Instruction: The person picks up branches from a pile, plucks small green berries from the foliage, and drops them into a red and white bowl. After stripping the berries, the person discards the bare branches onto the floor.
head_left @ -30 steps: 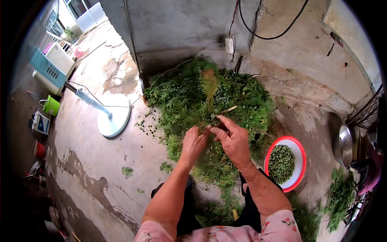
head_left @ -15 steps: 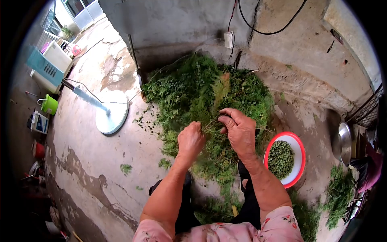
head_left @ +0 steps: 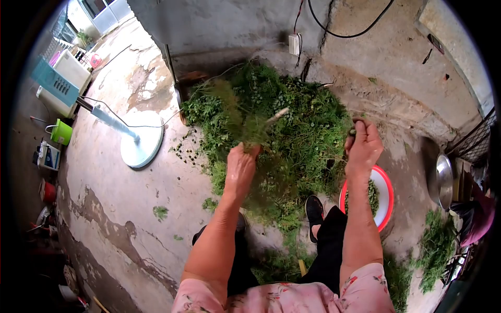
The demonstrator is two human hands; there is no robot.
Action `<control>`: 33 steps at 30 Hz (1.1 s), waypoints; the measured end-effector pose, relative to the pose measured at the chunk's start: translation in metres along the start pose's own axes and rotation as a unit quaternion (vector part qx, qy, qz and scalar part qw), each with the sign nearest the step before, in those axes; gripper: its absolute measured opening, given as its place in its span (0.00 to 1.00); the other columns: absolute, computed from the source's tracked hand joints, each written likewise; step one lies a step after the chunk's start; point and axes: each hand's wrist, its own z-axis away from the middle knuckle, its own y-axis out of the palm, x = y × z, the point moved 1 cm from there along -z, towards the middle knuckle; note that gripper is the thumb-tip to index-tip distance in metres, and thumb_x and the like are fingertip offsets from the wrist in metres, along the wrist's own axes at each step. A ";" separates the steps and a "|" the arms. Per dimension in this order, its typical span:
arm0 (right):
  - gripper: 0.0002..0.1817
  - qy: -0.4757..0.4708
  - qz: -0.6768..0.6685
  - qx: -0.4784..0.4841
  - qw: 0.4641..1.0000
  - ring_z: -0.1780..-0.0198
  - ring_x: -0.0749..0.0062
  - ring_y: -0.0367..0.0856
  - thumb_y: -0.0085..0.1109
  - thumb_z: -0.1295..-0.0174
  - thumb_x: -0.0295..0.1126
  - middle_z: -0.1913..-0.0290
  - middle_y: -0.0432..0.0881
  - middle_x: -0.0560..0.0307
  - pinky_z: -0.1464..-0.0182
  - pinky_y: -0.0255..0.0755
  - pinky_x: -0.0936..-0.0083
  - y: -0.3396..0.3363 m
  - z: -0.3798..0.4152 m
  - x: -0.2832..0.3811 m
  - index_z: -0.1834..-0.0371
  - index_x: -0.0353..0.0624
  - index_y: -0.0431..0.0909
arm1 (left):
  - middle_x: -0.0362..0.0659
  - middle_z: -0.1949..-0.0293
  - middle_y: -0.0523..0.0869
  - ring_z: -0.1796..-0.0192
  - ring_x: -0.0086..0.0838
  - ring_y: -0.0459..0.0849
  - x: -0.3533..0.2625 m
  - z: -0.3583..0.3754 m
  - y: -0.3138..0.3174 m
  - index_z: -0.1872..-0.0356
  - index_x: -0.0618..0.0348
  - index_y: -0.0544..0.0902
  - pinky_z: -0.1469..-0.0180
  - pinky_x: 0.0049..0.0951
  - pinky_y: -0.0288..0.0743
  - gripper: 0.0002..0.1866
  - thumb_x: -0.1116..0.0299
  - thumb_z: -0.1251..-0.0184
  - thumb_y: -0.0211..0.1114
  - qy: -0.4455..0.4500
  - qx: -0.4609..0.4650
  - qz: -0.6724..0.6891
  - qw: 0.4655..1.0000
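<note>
My left hand [head_left: 241,168] is closed around a feathery green sprig [head_left: 245,128], which is blurred and has a pale cut stem end [head_left: 277,115]. Off to the right, my right hand [head_left: 365,148] is curled closed above the far side of a white basin with a red rim [head_left: 387,182]. Small round green pods [head_left: 353,132] show between its fingertips; how many it holds is hidden. More green pods [head_left: 373,198] lie in the basin, partly covered by my right forearm. Beneath both hands spreads a heap of cut green branches [head_left: 308,125].
A light-blue fan stand [head_left: 143,143] is on the concrete floor at left, its cord running to the heap. Loose pods [head_left: 185,151] lie beside the heap. A metal bowl [head_left: 443,182] and more greenery [head_left: 437,250] are at right. A concrete wall [head_left: 235,31] stands behind.
My right hand has left the sprig and moved right and up, toward the basin, with pods in its fingers. The left hand has shifted slightly left and up, still gripping a sprig.
</note>
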 end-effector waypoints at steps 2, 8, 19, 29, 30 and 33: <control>0.09 0.155 -0.220 0.061 0.961 0.70 0.70 0.75 0.47 0.45 0.18 0.69 0.76 0.55 0.68 0.71 0.75 -0.013 -0.008 -0.017 0.62 0.34 0.75 | 0.44 0.75 0.79 0.74 0.30 0.72 -0.017 0.006 -0.002 0.68 0.63 0.79 0.68 0.31 0.67 0.14 0.60 0.38 0.58 -0.105 -0.011 0.092 0.990; 0.08 0.332 -0.534 0.133 0.767 0.66 0.66 0.73 0.49 0.41 0.23 0.68 0.76 0.51 0.67 0.70 0.74 0.014 0.010 -0.013 0.60 0.33 0.74 | 0.35 0.74 0.75 0.72 0.21 0.71 -0.007 -0.001 0.008 0.68 0.57 0.78 0.70 0.24 0.67 0.12 0.58 0.35 0.58 -0.196 0.003 0.308 0.931; 0.12 0.433 -0.142 0.377 0.806 0.89 0.84 0.58 0.57 0.40 0.36 0.82 0.68 0.65 0.89 0.49 0.86 0.040 0.081 0.005 0.67 0.37 0.75 | 0.42 0.56 0.81 0.56 0.32 0.79 0.000 -0.010 0.022 0.52 0.58 0.75 0.54 0.33 0.76 0.16 0.61 0.37 0.60 -0.180 -0.077 0.589 0.784; 0.04 0.472 -0.386 0.155 0.778 0.89 0.79 0.59 0.53 0.45 0.21 0.82 0.68 0.61 0.86 0.52 0.81 0.053 0.068 -0.017 0.67 0.38 0.72 | 0.39 0.62 0.82 0.64 0.27 0.77 0.006 -0.002 0.030 0.58 0.56 0.77 0.65 0.27 0.74 0.12 0.63 0.38 0.61 -0.217 -0.105 0.536 0.809; 0.04 0.474 -0.369 0.144 0.786 0.89 0.79 0.59 0.54 0.45 0.21 0.82 0.68 0.61 0.86 0.52 0.81 0.053 0.065 -0.013 0.66 0.39 0.72 | 0.37 0.64 0.81 0.68 0.25 0.74 -0.007 0.003 0.031 0.59 0.53 0.76 0.68 0.25 0.70 0.09 0.66 0.38 0.62 -0.227 -0.137 0.527 0.808; 0.04 0.460 -0.337 0.171 0.803 0.87 0.79 0.60 0.49 0.43 0.20 0.70 0.74 0.61 0.85 0.50 0.80 0.054 0.063 -0.018 0.68 0.41 0.69 | 0.36 0.64 0.80 0.67 0.24 0.75 -0.011 0.007 0.030 0.59 0.51 0.75 0.68 0.25 0.70 0.08 0.67 0.38 0.62 -0.165 -0.156 0.495 0.839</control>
